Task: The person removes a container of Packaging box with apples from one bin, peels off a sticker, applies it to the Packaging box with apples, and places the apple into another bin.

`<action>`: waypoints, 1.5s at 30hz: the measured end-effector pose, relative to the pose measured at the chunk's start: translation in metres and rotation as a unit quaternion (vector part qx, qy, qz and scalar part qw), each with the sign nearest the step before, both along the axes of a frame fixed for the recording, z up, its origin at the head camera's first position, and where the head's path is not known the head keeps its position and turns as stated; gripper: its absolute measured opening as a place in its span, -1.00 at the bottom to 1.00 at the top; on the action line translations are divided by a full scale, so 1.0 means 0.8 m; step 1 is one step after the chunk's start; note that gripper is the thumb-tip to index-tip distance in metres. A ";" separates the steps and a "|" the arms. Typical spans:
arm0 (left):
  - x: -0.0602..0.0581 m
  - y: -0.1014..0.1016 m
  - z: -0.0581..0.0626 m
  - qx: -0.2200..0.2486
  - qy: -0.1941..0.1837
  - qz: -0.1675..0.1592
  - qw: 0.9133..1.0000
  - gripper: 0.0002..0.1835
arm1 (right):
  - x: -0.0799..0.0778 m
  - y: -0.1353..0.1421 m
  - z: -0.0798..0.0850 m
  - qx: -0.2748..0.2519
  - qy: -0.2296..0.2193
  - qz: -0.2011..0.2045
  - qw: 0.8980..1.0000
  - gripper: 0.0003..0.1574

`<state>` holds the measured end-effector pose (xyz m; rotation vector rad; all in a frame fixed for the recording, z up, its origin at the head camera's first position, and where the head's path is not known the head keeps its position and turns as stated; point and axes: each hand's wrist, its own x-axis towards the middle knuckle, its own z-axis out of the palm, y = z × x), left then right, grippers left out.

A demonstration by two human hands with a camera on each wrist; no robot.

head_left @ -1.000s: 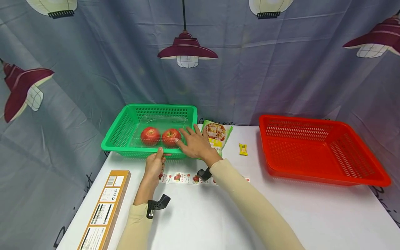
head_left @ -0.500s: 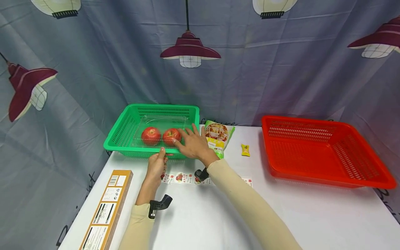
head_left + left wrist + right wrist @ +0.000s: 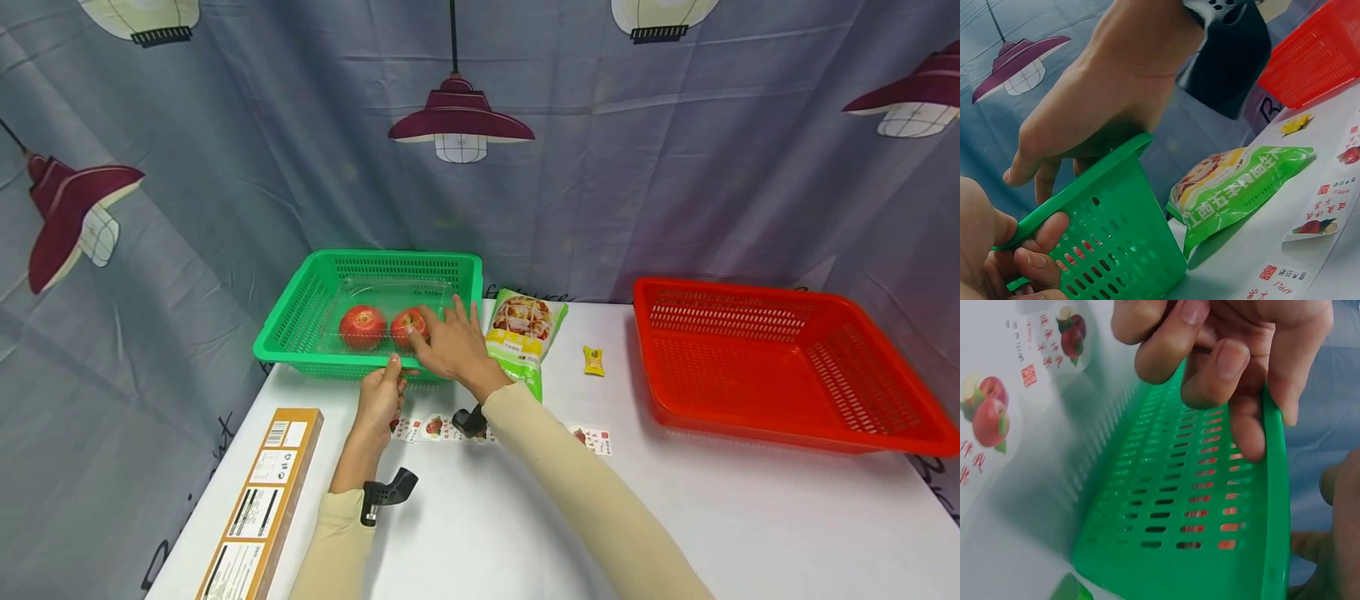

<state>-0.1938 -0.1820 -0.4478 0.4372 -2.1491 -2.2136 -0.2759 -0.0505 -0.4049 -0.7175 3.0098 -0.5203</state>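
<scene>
Your left hand (image 3: pixel 381 396) grips the near rim of a green basket (image 3: pixel 397 265), at the back left of a white table (image 3: pixel 487 525). Your right hand (image 3: pixel 453 342) is released, fingers extended over the basket's right side, where two red apples (image 3: pixel 363 327) show within a clear plastic container (image 3: pixel 390 293).

A yellow packet (image 3: pixel 593 362) lies near a red basket (image 3: pixel 731 375) (a long box (image 3: pixel 262 500), well apart).

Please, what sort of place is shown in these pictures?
Probably a small staged work area: a curtain printed with lamps hangs behind a white table bearing a green basket with two apples and a red basket.
</scene>
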 end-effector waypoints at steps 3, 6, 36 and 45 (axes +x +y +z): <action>0.001 -0.001 -0.001 0.001 0.000 0.002 1.000 -0.44 | 0.001 -0.006 0.002 -0.005 -0.007 -0.003 1.000 -0.25; 0.001 -0.001 -0.001 0.001 -0.002 0.002 1.000 -0.45 | 0.000 -0.012 0.004 -0.003 -0.019 -0.004 1.000 -0.25; -0.003 0.000 -0.003 -0.014 -0.010 -0.013 1.000 -0.42 | -0.014 -0.031 0.015 -0.201 -0.154 -0.096 0.963 -0.22; -0.002 0.000 -0.003 -0.019 -0.002 -0.003 1.000 -0.45 | -0.013 -0.028 0.019 -0.284 -0.198 -0.109 0.932 -0.30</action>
